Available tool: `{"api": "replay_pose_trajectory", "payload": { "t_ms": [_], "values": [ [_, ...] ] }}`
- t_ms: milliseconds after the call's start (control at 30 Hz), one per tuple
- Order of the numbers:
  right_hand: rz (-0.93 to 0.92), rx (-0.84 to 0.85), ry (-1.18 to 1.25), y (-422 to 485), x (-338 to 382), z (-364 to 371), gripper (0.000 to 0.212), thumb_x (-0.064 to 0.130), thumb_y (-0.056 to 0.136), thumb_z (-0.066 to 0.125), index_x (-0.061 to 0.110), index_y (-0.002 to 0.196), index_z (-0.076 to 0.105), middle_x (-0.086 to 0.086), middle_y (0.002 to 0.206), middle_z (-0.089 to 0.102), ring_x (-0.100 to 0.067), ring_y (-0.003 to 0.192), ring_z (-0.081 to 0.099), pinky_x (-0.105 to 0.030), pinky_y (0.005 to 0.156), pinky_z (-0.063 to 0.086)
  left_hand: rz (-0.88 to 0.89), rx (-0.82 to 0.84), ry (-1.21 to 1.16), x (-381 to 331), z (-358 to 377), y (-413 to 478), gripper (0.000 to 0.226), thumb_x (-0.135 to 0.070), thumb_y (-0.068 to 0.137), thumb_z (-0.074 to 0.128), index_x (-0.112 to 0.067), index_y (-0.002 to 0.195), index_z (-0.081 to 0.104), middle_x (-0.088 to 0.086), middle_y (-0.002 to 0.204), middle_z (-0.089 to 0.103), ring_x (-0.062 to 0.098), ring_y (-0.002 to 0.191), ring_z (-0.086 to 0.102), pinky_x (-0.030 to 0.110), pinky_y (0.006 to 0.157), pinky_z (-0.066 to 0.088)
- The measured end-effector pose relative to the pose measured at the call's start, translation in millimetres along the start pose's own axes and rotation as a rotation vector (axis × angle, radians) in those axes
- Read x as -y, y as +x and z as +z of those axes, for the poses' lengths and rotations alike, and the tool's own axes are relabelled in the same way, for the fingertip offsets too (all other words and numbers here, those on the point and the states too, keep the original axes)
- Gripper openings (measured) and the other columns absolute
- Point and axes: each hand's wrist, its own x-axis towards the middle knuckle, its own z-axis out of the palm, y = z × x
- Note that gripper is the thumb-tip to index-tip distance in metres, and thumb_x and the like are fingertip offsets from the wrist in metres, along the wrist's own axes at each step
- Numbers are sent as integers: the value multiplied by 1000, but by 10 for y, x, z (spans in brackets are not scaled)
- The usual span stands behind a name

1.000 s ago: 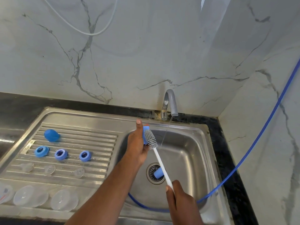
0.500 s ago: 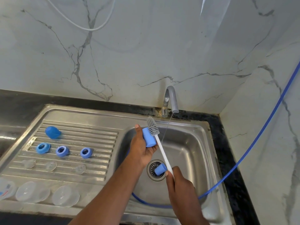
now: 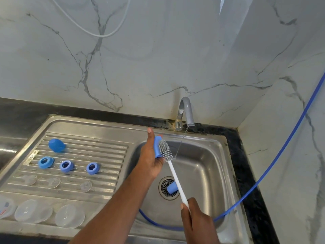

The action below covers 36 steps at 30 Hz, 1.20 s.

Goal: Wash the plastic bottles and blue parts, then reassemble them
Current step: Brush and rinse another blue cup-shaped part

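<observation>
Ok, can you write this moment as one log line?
step: washing | left hand: holds blue part | right hand: holds brush, bristles at blue part | tap: thin stream | drain: second blue part on it

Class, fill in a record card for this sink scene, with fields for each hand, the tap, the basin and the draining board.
Left hand: holds a blue cap over the basin
Right hand: grips the bottle brush by its white handle, bristles against the cap
Tap: running, thin stream
Basin: second blue cap on the drain; blue hose lying in it
Draining board: three blue rings, three clear teats, one blue dome
</observation>
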Motion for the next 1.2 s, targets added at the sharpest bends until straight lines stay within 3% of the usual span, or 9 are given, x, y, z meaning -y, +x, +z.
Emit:
{"api": "replay_pose_trajectory", "payload": {
  "t_ms": [133, 400, 533, 667, 733, 867, 967, 1067, 1200],
  "values": [
    [-9, -15, 70, 188, -8, -15, 16, 48, 103, 37, 34, 94, 35, -1, 58, 48, -16, 54, 49, -26, 54, 38, -3, 1, -34, 171, 19, -34, 72, -62, 84, 59, -4, 126, 60, 10, 91, 71, 17, 71, 70, 32, 65, 59],
    [15, 13, 54, 41, -72, 36, 20, 47, 102, 39, 39, 89, 27, -3, 57, 44, -15, 50, 46, -25, 57, 41, 15, 35, -67, 101, -31, 47, 77, -66, 76, 60, -7, 126, 61, 14, 101, 68, 20, 83, 68, 37, 74, 60],
    [-18, -54, 117, 244, -27, -21, 23, 46, 103, 40, 38, 82, 37, -1, 55, 48, -14, 52, 49, -27, 53, 38, 2, 118, 92, 178, -90, -26, 68, -63, 80, 61, -4, 114, 57, 10, 80, 62, 16, 66, 59, 31, 64, 52],
    [-48, -40, 146, 206, -119, -158, 5, 45, 101, 45, 47, 97, 42, -6, 67, 58, -15, 57, 55, -26, 53, 40, 135, 79, 329, -82, -339, 53, 55, -56, 74, 67, -10, 104, 61, 12, 86, 63, 19, 66, 59, 29, 53, 48],
    [-75, -7, 151, 185, -179, -225, 8, 42, 100, 47, 48, 104, 43, -4, 72, 59, -13, 55, 54, -25, 53, 41, 122, 113, 374, -205, -453, 72, 41, -51, 75, 68, -15, 96, 66, 6, 86, 66, 17, 71, 57, 27, 56, 45],
    [-145, -7, 42, 146, -210, -293, 13, 45, 99, 49, 46, 110, 44, 12, 70, 54, -11, 60, 50, -25, 56, 42, 190, 148, 442, -334, -505, 70, 40, -48, 80, 63, -11, 96, 68, 6, 84, 66, 15, 67, 53, 21, 49, 42],
    [-200, -17, -76, 146, -167, -317, 20, 49, 99, 44, 46, 118, 40, 10, 75, 50, -12, 67, 52, -27, 61, 46, 319, 182, 544, -419, -497, 106, 49, -50, 94, 53, -2, 97, 66, 8, 75, 65, 14, 58, 53, 21, 45, 40],
    [-260, -50, -175, 211, -116, -382, 25, 51, 101, 39, 47, 126, 37, 9, 90, 53, -15, 78, 59, -32, 66, 50, 348, 153, 636, -536, -520, 212, 35, -42, 83, 72, -11, 93, 59, 9, 78, 58, 20, 62, 52, 25, 49, 43],
    [-350, -141, -510, 373, 34, -506, 29, 43, 89, 68, 40, 116, 59, 8, 78, 55, -17, 50, 60, -29, 40, 41, 235, 186, 877, -610, -514, 250, 55, -32, 68, 92, -17, 110, 59, 13, 90, 64, 22, 76, 64, 37, 70, 53]
  ]
}}
